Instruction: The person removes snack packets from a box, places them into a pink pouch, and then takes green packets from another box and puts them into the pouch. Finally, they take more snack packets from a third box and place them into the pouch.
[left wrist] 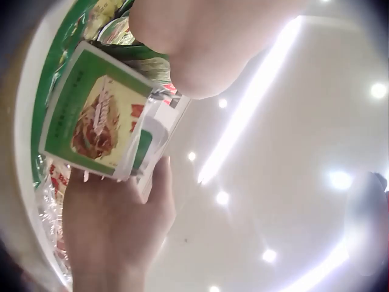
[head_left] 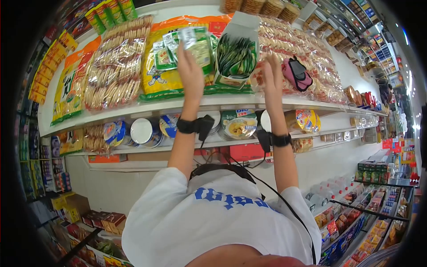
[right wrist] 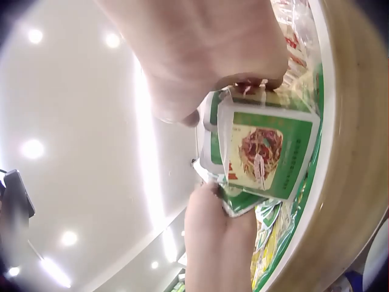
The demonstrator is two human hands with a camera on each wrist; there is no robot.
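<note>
On the shelf (head_left: pixel 153 107), at ten o'clock, clear packs of round snacks (head_left: pixel 118 66) lie beside a yellow bag (head_left: pixel 153 86). At eleven, the left hand (head_left: pixel 191 78) is released, fingers straight over green-and-white packets (head_left: pixel 200 51) that lie on yellow packaging. At twelve stands an open box (head_left: pixel 235 82) filled with upright dark green sachets (head_left: pixel 235 55). Just at its three o'clock side, the right hand (head_left: pixel 273 80) is released too, fingers extended. At one o'clock, a pink and grey pouch (head_left: pixel 298 74) rests on more packs.
</note>
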